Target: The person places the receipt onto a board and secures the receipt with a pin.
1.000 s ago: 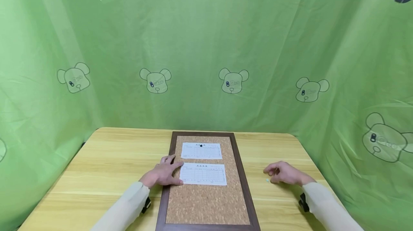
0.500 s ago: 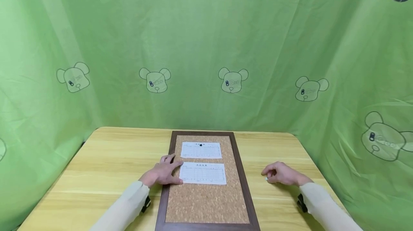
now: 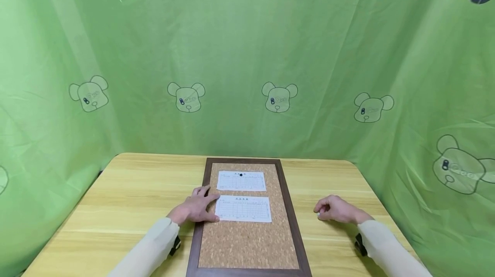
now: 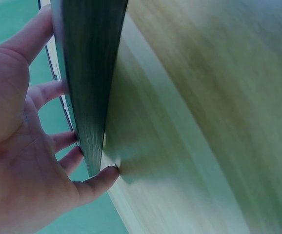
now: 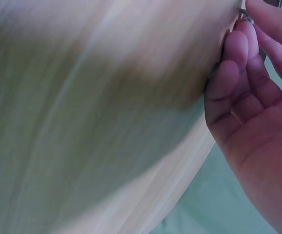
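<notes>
A cork board [image 3: 247,245] with a dark brown frame lies on the table. Two printed paper forms rest on it; a black pushpin [image 3: 241,175] sits in the top of the upper form [image 3: 232,182]. My left hand [image 3: 198,208] spreads over the board's left frame, thumb and a fingertip at the left edge of the lower form [image 3: 243,212]. In the left wrist view, the little finger reaches past the frame [image 4: 90,87] toward the tabletop. Right of the board, my right hand [image 3: 337,209] pinches a small pale pushpin [image 5: 247,16] between thumb and fingertips, close to the table; the pin is partly hidden.
The wooden table [image 3: 135,191] has rounded far corners. A green curtain [image 3: 232,131] printed with bear heads hangs behind it and along both sides.
My right hand has taken the small pale pushpin between its fingertips and shifted slightly left. The left hand and the forms have stayed in place.
</notes>
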A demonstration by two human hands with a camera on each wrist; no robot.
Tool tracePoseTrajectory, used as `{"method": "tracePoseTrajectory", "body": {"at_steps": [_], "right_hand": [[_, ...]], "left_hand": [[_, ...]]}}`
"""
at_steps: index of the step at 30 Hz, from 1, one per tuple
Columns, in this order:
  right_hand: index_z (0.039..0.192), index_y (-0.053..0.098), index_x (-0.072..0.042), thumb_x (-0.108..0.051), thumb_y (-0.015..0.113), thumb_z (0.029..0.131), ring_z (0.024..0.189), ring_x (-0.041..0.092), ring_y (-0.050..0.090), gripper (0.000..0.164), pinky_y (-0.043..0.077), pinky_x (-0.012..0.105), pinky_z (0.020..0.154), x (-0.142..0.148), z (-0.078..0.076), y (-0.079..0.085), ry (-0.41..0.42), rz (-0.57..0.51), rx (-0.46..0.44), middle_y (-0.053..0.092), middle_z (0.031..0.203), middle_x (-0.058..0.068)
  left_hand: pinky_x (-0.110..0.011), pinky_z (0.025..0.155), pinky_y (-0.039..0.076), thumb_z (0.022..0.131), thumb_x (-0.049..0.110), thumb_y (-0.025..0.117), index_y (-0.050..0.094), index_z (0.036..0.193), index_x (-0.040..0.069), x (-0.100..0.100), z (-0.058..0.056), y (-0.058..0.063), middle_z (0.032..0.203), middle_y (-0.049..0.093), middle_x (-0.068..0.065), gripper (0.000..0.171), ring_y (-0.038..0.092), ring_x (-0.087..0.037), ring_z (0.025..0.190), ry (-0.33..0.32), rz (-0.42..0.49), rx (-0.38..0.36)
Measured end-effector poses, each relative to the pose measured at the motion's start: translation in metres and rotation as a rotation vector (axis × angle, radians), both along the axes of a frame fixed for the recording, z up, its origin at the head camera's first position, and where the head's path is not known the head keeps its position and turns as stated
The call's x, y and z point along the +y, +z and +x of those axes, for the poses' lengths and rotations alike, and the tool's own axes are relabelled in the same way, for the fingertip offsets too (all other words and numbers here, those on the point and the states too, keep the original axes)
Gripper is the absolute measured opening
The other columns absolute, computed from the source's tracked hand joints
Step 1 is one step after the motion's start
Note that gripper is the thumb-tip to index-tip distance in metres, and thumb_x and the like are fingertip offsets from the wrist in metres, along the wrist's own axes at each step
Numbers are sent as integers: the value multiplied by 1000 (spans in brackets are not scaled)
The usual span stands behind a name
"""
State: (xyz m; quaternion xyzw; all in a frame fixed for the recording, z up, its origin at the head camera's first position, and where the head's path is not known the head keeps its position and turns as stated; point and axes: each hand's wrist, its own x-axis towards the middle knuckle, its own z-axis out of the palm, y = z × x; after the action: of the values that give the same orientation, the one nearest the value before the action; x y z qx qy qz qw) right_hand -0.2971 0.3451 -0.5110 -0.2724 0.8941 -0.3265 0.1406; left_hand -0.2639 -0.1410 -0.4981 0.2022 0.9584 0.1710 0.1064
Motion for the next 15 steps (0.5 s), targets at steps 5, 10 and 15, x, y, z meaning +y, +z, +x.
{"method": "tracePoseTrajectory", "body": {"at_steps": [5,10,15], "right_hand": [[87,69,-7,-4,69,83,69,7,54,5,46,23,61,-2,-1,-1,-1,8,27,63,77,0],[88,69,-8,-3,68,83,69,8,55,7,46,23,61,-3,-2,-2,-6,21,33,63,77,-1],[89,69,-8,-1,67,82,70,7,54,10,46,23,62,-4,-3,-2,-11,31,36,63,78,-1]], "left_hand": [[-58,96,35,80,50,70,44,142,16,0,-1,0,151,20,-20,76,18,-42,135,2,-5,2],[-58,96,35,81,50,70,43,143,16,0,0,-1,152,19,-20,75,18,-43,135,-2,-8,-1],[-58,96,35,81,50,70,43,143,16,0,0,-1,152,19,-20,75,18,-43,135,-3,-9,0]]}}
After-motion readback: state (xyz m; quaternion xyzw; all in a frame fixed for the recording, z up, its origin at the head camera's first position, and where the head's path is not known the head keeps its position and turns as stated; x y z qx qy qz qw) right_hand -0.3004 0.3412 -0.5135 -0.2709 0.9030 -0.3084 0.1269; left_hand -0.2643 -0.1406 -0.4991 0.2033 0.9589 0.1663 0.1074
